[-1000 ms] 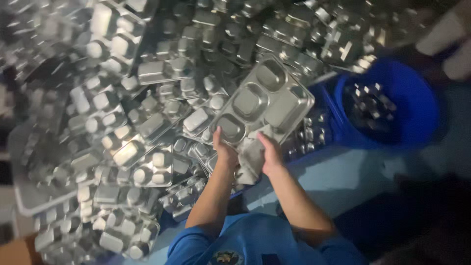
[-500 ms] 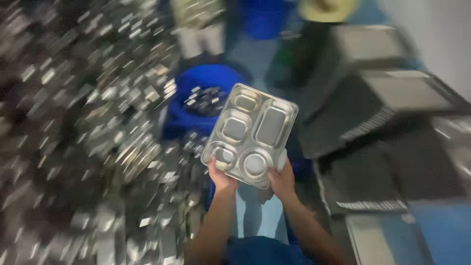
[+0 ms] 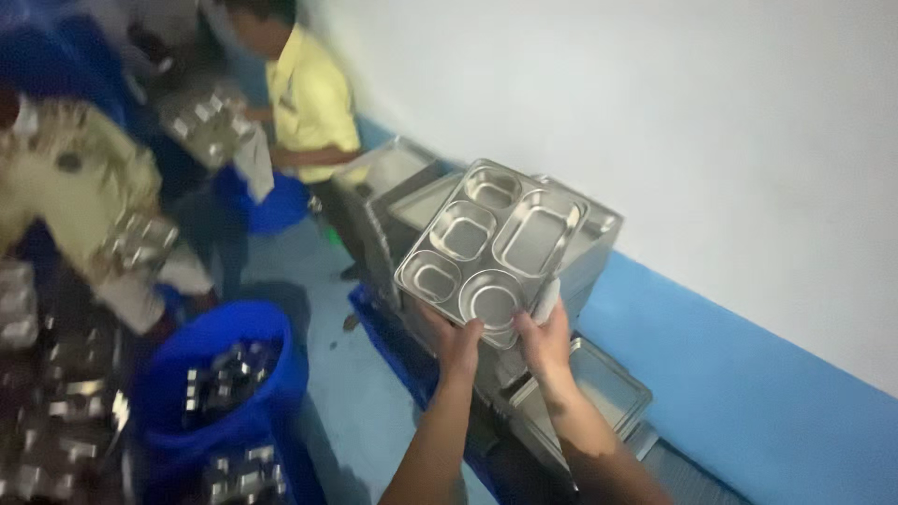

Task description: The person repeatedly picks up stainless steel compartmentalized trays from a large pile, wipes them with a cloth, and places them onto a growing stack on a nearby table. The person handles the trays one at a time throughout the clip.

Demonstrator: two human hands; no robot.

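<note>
A steel meal tray [image 3: 491,245] with several compartments is held up in front of me, tilted, above stacks of steel trays [image 3: 599,238]. My left hand [image 3: 456,339] grips its near edge from below. My right hand [image 3: 545,339] grips the same edge beside it, with a pale cloth [image 3: 547,297] pressed against the tray's underside.
A blue tub [image 3: 220,369] with steel trays in it stands at lower left. A person in a yellow shirt [image 3: 304,93] holds a tray at the back, and another person's sleeve [image 3: 70,187] is at left. A white wall with a blue band [image 3: 739,374] runs along the right.
I have turned right, away from the big heap of trays, carrying the tray. The tray stacks by the wall and the other people have come into view.
</note>
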